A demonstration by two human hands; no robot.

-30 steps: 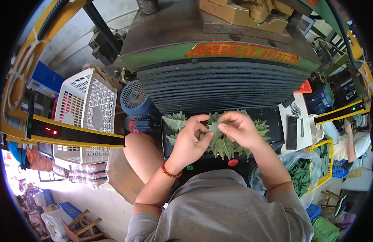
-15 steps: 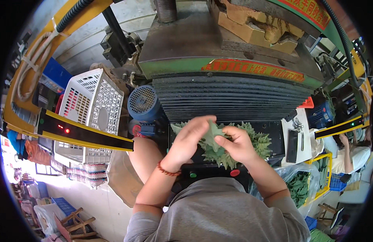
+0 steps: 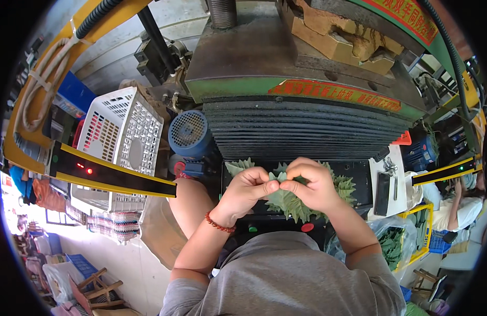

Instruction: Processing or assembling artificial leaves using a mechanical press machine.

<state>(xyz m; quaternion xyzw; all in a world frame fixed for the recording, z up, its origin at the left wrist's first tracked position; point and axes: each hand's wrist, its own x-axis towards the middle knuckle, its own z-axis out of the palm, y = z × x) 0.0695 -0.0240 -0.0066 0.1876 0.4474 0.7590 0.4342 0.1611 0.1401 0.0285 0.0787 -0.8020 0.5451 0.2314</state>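
Note:
Just in front of the machine, my left hand [image 3: 247,191] and my right hand [image 3: 313,184] meet, thumb tips side by side. Between their pinched fingers is a green leaf-shaped piece [image 3: 282,176], mostly covered by the fingers. Beneath and around the hands lie several green leaf pieces with jagged edges [image 3: 343,188], spread on a black worktop [image 3: 362,176]. One jagged leaf [image 3: 239,167] pokes out beyond my left hand. A red beaded bracelet [image 3: 219,223] circles my left wrist.
Black bellows [image 3: 306,129] of a green press rise behind the worktop. Green [image 3: 253,229] and red [image 3: 307,227] buttons sit at its front edge. A white basket [image 3: 135,131] and blue motor [image 3: 189,131] stand left; a yellow crate [image 3: 429,226] and bagged leaves [image 3: 393,245] right.
My left hand has turned and lowered from flat, extended fingers to a pinch against the leaf. The right hand's fingers have curled over it, bringing both thumbs together.

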